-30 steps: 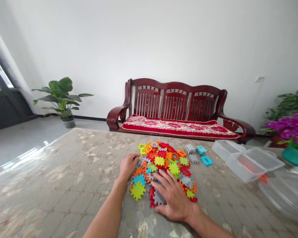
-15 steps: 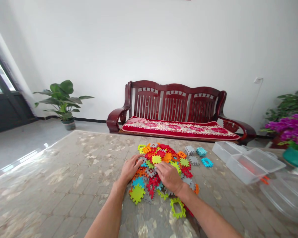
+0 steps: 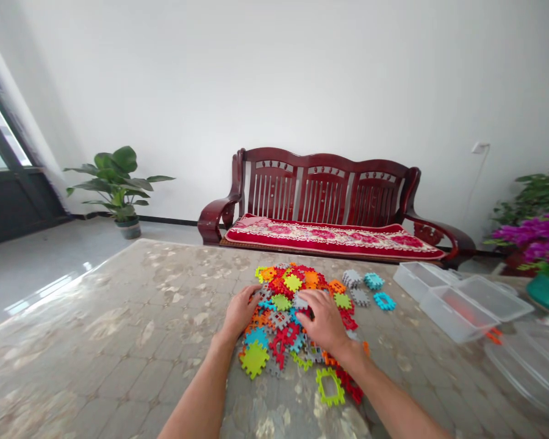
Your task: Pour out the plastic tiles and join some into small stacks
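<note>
A: Tile pile, where?
B: Pile of toothed plastic tiles (image 3: 293, 282) sits mid tabletop (image 3: 119, 329). Right hand (image 3: 324, 320) lies palm-down on top, fingers spread wide and flat.
A: Left?
B: Left hand (image 3: 240, 312) is at the pile's left edge, fingers curled onto tiles. Can't tell if it grips one. Green frame tile (image 3: 330, 386) lies beside the right wrist. Clear bins (image 3: 457, 302) are well apart, right.

My left hand (image 3: 240, 312) lies palm down, fingers loosely spread; my right hand (image 3: 324, 323) sits just beside it, fingers curled.
</note>
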`<state>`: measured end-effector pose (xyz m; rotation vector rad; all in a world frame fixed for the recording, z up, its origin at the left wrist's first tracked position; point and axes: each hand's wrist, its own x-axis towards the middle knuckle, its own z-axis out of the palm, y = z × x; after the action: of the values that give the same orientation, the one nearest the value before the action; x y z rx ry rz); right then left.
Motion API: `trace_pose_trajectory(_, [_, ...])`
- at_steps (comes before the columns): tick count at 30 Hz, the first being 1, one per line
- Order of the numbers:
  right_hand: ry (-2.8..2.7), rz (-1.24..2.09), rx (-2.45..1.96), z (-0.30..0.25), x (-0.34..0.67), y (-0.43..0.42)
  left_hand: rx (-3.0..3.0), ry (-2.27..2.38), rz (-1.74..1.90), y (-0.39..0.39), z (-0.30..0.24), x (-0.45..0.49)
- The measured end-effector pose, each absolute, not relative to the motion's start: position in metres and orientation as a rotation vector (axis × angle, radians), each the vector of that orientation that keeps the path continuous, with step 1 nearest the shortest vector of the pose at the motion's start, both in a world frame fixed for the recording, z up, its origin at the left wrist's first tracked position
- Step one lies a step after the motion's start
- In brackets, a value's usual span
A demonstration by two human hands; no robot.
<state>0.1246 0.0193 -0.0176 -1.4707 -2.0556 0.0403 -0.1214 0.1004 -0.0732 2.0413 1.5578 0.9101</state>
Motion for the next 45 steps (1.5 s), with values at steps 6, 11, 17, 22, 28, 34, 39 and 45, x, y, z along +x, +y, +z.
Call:
trace_pose_trajectory(6, [-2.206, 0.041, -1.497, -0.029, 0.130, -0.007, 2.009, 1.591, 0.971, 0.100, -0.074, -0.122])
trace_pose_trajectory(11, [-2.176, 0.012, -1.513, -0.029, 0.131, 0.003, 1.942, 1.618, 1.029, 0.101, -0.073, -0.124])
trace_pose_trajectory(17, [-2.199, 0.046, -1.361, -0.016, 0.097, 0.017, 1.990, 1.769, 0.974, 0.099, -0.069, -0.125])
trace_pose_trajectory(22, [-2.353, -0.024, -1.436, -0.007, 0.062, 0.045, 2.029, 1.993, 0.846, 0.090, -0.058, -0.125])
trace_pose_trajectory(28, [-2.424, -0.013, -1.460, -0.010, 0.051, 0.051, 2.017, 2.048, 0.816, 0.091, -0.060, -0.125])
trace_pose_trajectory(34, [-2.524, 0.134, -1.150, -0.012, 0.044, 0.022, 1.983, 2.027, 0.842, 0.097, -0.065, -0.128])
trace_pose_trajectory(39, [-2.660, 0.160, -1.129, -0.009, 0.042, 0.016, 1.986, 2.021, 0.851, 0.095, -0.064, -0.128])
trace_pose_trajectory(45, [-2.560, 0.126, -1.230, -0.011, 0.044, 0.026, 2.001, 2.031, 0.830, 0.092, -0.058, -0.126])
